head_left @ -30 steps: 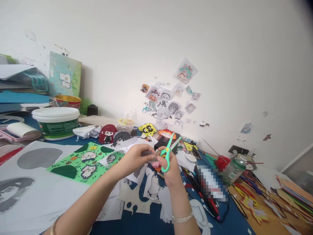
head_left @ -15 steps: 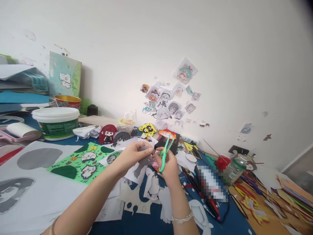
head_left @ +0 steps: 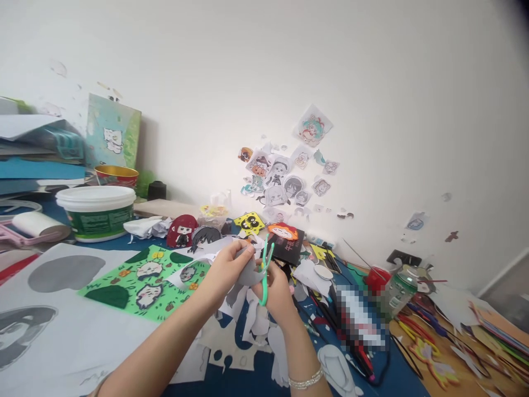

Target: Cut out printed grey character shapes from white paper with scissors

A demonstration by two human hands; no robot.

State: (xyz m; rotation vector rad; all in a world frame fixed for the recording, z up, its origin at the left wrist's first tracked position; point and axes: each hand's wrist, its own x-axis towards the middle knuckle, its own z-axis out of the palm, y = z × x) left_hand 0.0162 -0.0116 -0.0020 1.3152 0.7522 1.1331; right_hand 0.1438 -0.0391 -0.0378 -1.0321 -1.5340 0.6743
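From the head view, my left grip [head_left: 228, 270] pinches the grey paper [head_left: 249, 272] above the bench [head_left: 257, 381]; it should be light, limp and easily creased, best taken by its edge. My right grip [head_left: 278, 292] holds the scissors [head_left: 265, 286], likely light and stiff.

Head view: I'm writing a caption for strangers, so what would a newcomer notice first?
Probably the mint-green scissors in the right hand, near the picture's centre. Next, the cluster of paper drawings on the wall above, and the bright green sheet left of the hands.
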